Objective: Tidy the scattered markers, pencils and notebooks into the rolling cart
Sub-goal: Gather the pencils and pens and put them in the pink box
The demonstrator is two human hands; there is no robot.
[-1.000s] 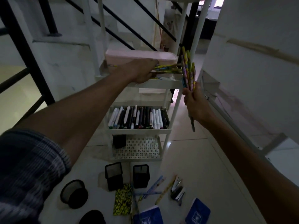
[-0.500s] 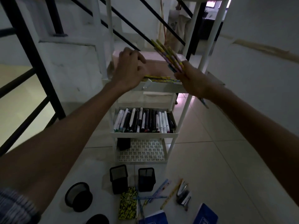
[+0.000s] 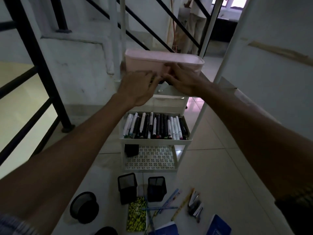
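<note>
A white rolling cart (image 3: 155,141) stands in front of me. Its middle shelf holds a row of several markers (image 3: 155,126). A pink bin (image 3: 152,60) sits at the back of the top shelf. My left hand (image 3: 138,87) and my right hand (image 3: 183,80) lie palm down side by side over the top shelf, just in front of the bin, fingers fairly straight. The pencils on that shelf are hidden under them. Several pencils (image 3: 169,200), a yellow-black notebook (image 3: 136,214) and two blue notebooks (image 3: 164,230) (image 3: 218,225) lie on the floor.
Two black mesh cups (image 3: 127,187) (image 3: 156,188), a round mesh holder (image 3: 84,206) and small clips (image 3: 194,207) sit on the tiles. Another black cup (image 3: 131,150) stands on the bottom shelf. A black stair railing (image 3: 33,48) runs left, a white wall right. A person (image 3: 194,22) stands far behind.
My right hand carried its pencil bundle from beside the cart down onto the top shelf; the bundle no longer shows. My left hand stayed at that shelf and now lies beside the right.
</note>
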